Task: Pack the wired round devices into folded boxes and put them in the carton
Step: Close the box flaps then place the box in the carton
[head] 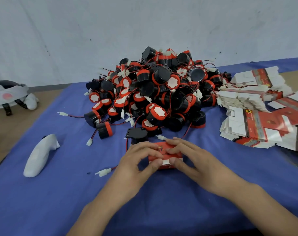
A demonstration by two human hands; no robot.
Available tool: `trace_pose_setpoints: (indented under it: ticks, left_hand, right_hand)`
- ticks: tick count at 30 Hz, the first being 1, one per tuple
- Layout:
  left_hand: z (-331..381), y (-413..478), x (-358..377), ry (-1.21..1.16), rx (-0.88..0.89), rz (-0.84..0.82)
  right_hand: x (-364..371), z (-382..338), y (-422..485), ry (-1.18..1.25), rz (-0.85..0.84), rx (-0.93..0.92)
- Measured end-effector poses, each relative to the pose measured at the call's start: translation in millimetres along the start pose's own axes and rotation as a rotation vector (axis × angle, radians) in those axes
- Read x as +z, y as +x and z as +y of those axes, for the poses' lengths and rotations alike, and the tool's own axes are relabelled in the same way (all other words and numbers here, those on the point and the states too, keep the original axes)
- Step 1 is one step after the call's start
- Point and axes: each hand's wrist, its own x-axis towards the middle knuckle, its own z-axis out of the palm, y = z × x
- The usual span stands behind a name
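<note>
I have both hands on one box (162,145), in the middle of the blue cloth (76,193) right in front of me. The box lies with its long axis running left to right across my view. My left hand (138,159) wraps its left end and my right hand (187,155) its right end. The fingers of both hands are curled over the top. Both thumbs meet on the near side and press on a white strip there (a flap, I judge, though the hands hide most of it). So the face to be closed points towards me, under the thumbs, and neither hand is nearer than the other.

A white plug (104,172) lies just left of my left wrist, and its wire runs in under that hand. I cannot tell whether it leads into the box. If it does, I would tuck it in before pressing the flap home.

The pile of devices (155,89) sits just beyond the box, with one black device (138,135) almost touching its far edge. The flat boxes (257,116) are stacked well off to my right. The carton is not in view, so I cannot say which hand should carry the box to it.
</note>
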Motion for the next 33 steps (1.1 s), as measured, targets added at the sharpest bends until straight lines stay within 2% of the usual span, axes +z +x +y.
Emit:
trace_pose_setpoints:
  ticks: [10,19,33]
  left_hand:
    - [-7,2,7,0.283,0.204,0.071]
    - [-3,9,16,0.272,0.152,0.132]
    - [-11,4,1,0.144,0.115,-0.074]
  right_hand:
    - [4,6,4,0.017,0.095,-0.055]
    - [7,6,5,0.014,0.133,-0.053]
    - [5,7,3,0.049,0.085,-0.071]
